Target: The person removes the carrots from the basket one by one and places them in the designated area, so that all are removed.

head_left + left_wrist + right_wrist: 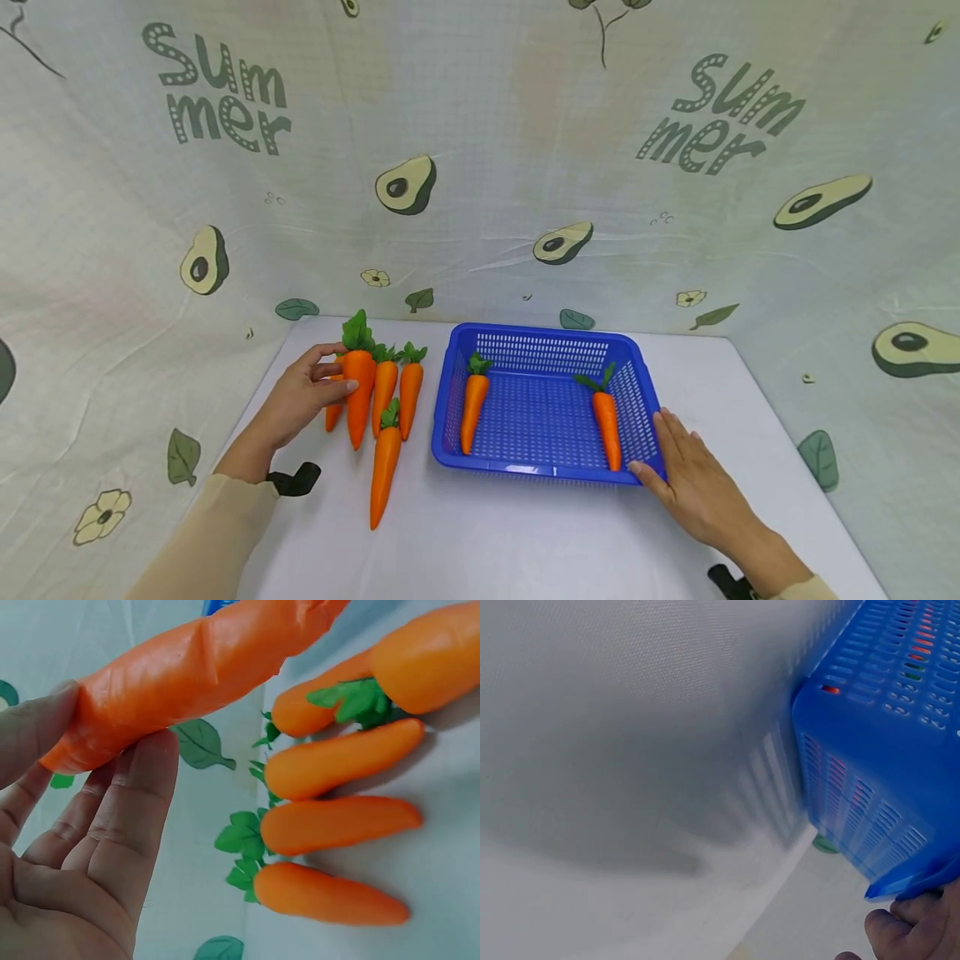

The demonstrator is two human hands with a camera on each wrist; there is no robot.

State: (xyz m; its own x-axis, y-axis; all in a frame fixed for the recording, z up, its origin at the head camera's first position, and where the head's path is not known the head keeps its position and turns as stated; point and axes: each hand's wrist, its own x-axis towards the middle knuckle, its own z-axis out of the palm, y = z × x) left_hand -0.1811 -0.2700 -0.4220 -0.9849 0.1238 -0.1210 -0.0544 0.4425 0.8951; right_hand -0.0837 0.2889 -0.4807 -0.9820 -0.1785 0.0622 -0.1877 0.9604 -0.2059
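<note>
In the head view my left hand [303, 396] pinches a large orange carrot [360, 392] between thumb and fingers, its green leafy top pointing away. The left wrist view shows this carrot [187, 682] held up, clear of the others. Several more carrots [341, 825] lie side by side on the table, one [385, 475] of them nearer the front. My right hand [701, 479] rests at the right front corner of a blue plastic basket [540, 332], fingers along the right rim and thumb on the front rim. Inside the basket are a left carrot [473, 412] and a right carrot [607, 429].
The white table [525, 542] reaches back to a pale cloth backdrop [480, 100] printed with avocados, leaves and lettering. That cloth also hangs at both sides. In the right wrist view, the basket's slotted side [855, 799] stands above the table.
</note>
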